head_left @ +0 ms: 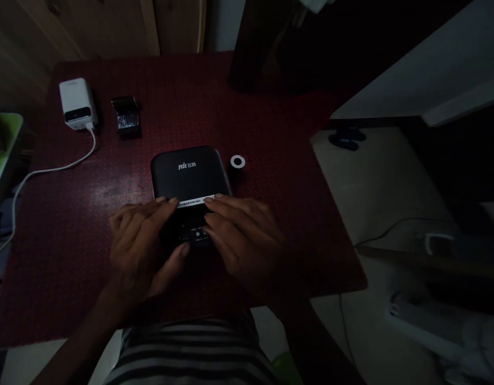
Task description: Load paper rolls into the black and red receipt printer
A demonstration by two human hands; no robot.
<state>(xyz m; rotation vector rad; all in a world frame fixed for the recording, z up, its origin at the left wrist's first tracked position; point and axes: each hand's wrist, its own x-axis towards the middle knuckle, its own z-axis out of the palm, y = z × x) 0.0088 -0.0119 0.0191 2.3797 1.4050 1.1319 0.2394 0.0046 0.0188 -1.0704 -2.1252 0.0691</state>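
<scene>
A black boxy printer (pixel 186 176) with rounded corners and pale lettering on its lid sits in front of me on the red table. A narrow white strip with dark print (pixel 189 202) runs across its middle, and small marked buttons show on the front part. My left hand (pixel 138 243) grips the printer's left side, fingers over the top and thumb spread towards the front edge. From the right, my right hand (pixel 247 235) holds it too, with fingertips at the strip's right end. Just right of the printer stands a small roll with a white ring-shaped end (pixel 237 162).
The red patterned table (pixel 279 128) carries a white power-bank-like block (pixel 77 104) with a white cable (pixel 70 164) at the far left. Beside it lies a small dark open box (pixel 127 116). Dark slippers (pixel 343 141) are on the floor at right. The light is dim.
</scene>
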